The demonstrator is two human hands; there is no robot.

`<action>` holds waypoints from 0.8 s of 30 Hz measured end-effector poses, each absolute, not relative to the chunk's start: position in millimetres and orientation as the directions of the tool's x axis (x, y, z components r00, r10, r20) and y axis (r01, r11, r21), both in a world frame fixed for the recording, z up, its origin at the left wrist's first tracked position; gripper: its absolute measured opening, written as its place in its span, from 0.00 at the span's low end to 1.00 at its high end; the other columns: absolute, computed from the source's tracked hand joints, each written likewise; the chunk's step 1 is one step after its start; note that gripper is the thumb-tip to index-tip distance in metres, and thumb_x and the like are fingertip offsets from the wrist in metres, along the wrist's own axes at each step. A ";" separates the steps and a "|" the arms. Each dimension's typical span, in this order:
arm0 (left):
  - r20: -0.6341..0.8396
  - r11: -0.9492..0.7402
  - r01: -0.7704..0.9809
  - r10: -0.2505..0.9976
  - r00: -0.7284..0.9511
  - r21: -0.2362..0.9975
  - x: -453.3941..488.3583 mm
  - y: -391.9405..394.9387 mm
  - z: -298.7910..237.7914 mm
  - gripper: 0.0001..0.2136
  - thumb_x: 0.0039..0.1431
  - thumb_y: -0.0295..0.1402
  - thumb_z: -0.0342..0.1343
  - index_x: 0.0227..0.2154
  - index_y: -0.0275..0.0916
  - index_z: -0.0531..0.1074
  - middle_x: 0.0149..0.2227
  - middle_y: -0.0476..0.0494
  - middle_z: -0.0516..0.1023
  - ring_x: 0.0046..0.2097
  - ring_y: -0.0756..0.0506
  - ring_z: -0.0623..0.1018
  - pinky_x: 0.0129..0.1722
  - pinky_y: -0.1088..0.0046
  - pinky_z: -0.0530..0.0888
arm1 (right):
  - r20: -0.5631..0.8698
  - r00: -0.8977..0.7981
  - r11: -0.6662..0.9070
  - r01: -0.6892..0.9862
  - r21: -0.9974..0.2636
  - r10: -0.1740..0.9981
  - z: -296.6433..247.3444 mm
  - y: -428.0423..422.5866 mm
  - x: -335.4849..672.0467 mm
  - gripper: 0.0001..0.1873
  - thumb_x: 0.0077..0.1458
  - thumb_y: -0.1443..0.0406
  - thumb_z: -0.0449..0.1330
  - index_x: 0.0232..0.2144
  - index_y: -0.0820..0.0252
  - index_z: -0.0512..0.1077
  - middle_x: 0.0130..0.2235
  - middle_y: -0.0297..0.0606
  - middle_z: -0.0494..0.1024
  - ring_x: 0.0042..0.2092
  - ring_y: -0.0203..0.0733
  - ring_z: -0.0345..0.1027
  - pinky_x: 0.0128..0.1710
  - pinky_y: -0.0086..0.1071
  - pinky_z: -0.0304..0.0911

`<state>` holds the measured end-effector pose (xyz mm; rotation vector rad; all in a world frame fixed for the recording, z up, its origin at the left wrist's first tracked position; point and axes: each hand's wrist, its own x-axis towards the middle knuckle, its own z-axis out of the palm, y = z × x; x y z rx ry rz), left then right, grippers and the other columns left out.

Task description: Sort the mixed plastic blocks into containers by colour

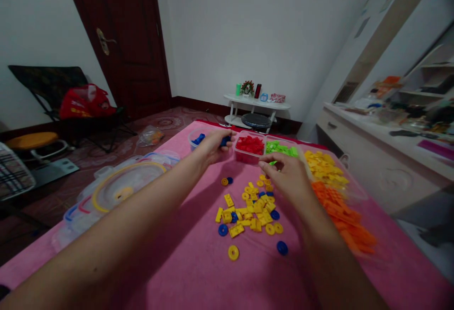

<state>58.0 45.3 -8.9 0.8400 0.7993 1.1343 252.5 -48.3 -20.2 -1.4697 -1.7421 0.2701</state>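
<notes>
My left hand [214, 145] is closed around blue building bricks [225, 140], beside the round clear tub [193, 146] at the far side of the table. More blue bricks [197, 138] lie in that tub. Curled in front of the red and green bins, my right hand [287, 172] has thumb and fingertips close together; whatever is between them, if anything, I cannot make out. Below and between both hands spreads a loose pile of yellow bricks [253, 210] with blue pieces mixed in. A yellow ring [233, 252] and a blue disc [282, 248] lie nearer me.
Clear bins hold red bricks [250, 145], green bricks [280, 148] and yellow bricks [326, 169]. Orange bricks [344, 215] fill the right side of the pink-covered table [198, 262]. Stacked clear lids [131, 184] lie left. A white cabinet [376, 158] stands to the right.
</notes>
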 end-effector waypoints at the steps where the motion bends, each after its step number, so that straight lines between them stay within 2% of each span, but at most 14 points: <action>1: 0.004 0.023 -0.293 0.996 0.090 0.956 53.8 57.9 -1.5 0.04 0.54 0.28 0.54 0.29 0.31 0.72 0.23 0.48 0.70 0.20 0.57 0.65 0.18 0.86 0.61 | 0.432 0.018 0.287 0.722 -0.630 0.902 -19.7 -48.2 253.5 0.10 0.49 0.62 0.58 0.30 0.60 0.77 0.27 0.37 0.78 0.27 0.38 0.69 0.28 0.30 0.61; 3: 0.181 -0.176 0.083 0.982 -0.057 0.981 45.4 78.0 6.6 0.08 0.53 0.32 0.55 0.30 0.31 0.74 0.26 0.46 0.74 0.26 0.53 0.71 0.27 0.81 0.69 | 0.401 0.010 0.267 0.732 -0.627 0.916 -20.5 -47.1 256.5 0.10 0.50 0.62 0.57 0.30 0.60 0.77 0.27 0.37 0.78 0.28 0.38 0.70 0.28 0.29 0.61; 4: 0.256 -0.234 0.280 0.966 -0.045 0.931 42.0 83.9 7.2 0.10 0.52 0.35 0.56 0.31 0.32 0.76 0.29 0.44 0.76 0.30 0.50 0.74 0.32 0.77 0.71 | 0.376 -0.002 0.253 0.744 -0.619 0.927 -22.1 -46.1 258.6 0.10 0.50 0.63 0.57 0.30 0.60 0.77 0.28 0.37 0.78 0.29 0.38 0.71 0.29 0.29 0.61; 6: 0.365 -0.327 0.572 0.930 0.052 0.753 39.0 84.8 2.3 0.14 0.50 0.38 0.58 0.36 0.34 0.78 0.36 0.41 0.79 0.40 0.44 0.76 0.42 0.71 0.70 | 0.300 -0.041 0.215 0.790 -0.575 0.953 -27.9 -43.8 263.1 0.08 0.49 0.65 0.57 0.30 0.60 0.77 0.29 0.37 0.79 0.30 0.38 0.71 0.29 0.28 0.61; 8: 0.417 -0.431 0.707 0.885 0.209 0.561 42.9 71.4 -8.6 0.16 0.50 0.39 0.57 0.40 0.37 0.78 0.40 0.41 0.80 0.45 0.43 0.76 0.47 0.70 0.69 | 0.182 -0.073 0.154 0.860 -0.486 0.981 -36.8 -42.0 265.7 0.07 0.47 0.68 0.59 0.29 0.59 0.77 0.29 0.37 0.79 0.31 0.38 0.71 0.28 0.27 0.58; 9: 0.416 -0.480 0.732 0.862 0.290 0.483 47.1 60.7 -15.5 0.15 0.51 0.38 0.56 0.40 0.37 0.78 0.40 0.41 0.80 0.44 0.43 0.76 0.47 0.70 0.68 | 0.113 -0.076 0.118 0.896 -0.429 0.991 -41.8 -41.6 265.7 0.06 0.45 0.68 0.60 0.28 0.59 0.77 0.29 0.37 0.78 0.31 0.38 0.71 0.28 0.27 0.57; 12: 0.274 -0.555 0.778 0.829 0.488 0.295 62.7 24.6 -39.0 0.13 0.52 0.35 0.54 0.38 0.39 0.78 0.39 0.41 0.80 0.42 0.43 0.76 0.42 0.70 0.70 | -0.040 -0.034 0.022 0.966 -0.258 0.999 -55.3 -42.6 260.1 0.05 0.42 0.66 0.64 0.26 0.58 0.77 0.29 0.37 0.78 0.31 0.38 0.70 0.27 0.28 0.54; 16: 0.131 -0.492 0.865 0.868 0.479 0.101 73.4 -2.6 -67.5 0.13 0.52 0.31 0.52 0.37 0.36 0.78 0.38 0.35 0.79 0.42 0.40 0.76 0.38 0.69 0.70 | -0.089 0.000 -0.015 0.987 -0.160 0.996 -59.3 -45.2 251.1 0.04 0.42 0.65 0.63 0.25 0.58 0.76 0.29 0.38 0.78 0.30 0.39 0.70 0.26 0.29 0.52; 20: 0.128 -0.435 0.891 0.898 0.420 0.128 71.8 -3.7 -78.0 0.11 0.53 0.30 0.51 0.34 0.36 0.78 0.38 0.36 0.78 0.41 0.41 0.76 0.35 0.71 0.69 | -0.013 0.046 -0.048 0.982 -0.182 0.999 -47.4 -46.2 257.6 0.06 0.46 0.63 0.60 0.25 0.56 0.77 0.30 0.38 0.78 0.31 0.39 0.70 0.26 0.29 0.51; 22: 0.153 -0.446 0.869 0.894 0.421 0.214 72.7 -5.5 -75.7 0.11 0.53 0.31 0.52 0.35 0.38 0.78 0.38 0.39 0.78 0.41 0.43 0.76 0.35 0.73 0.69 | 0.047 0.098 -0.089 0.980 -0.176 0.994 -42.2 -46.3 265.7 0.08 0.47 0.63 0.59 0.29 0.53 0.78 0.33 0.37 0.79 0.34 0.40 0.71 0.26 0.29 0.52; 24: 0.123 -0.534 0.767 0.840 0.528 0.355 77.3 -11.8 -71.7 0.11 0.52 0.30 0.52 0.36 0.40 0.78 0.36 0.43 0.79 0.39 0.46 0.76 0.35 0.75 0.69 | 0.047 0.111 -0.103 0.984 -0.146 0.993 -40.7 -46.4 273.1 0.10 0.47 0.65 0.58 0.30 0.50 0.78 0.34 0.35 0.80 0.36 0.41 0.71 0.27 0.29 0.53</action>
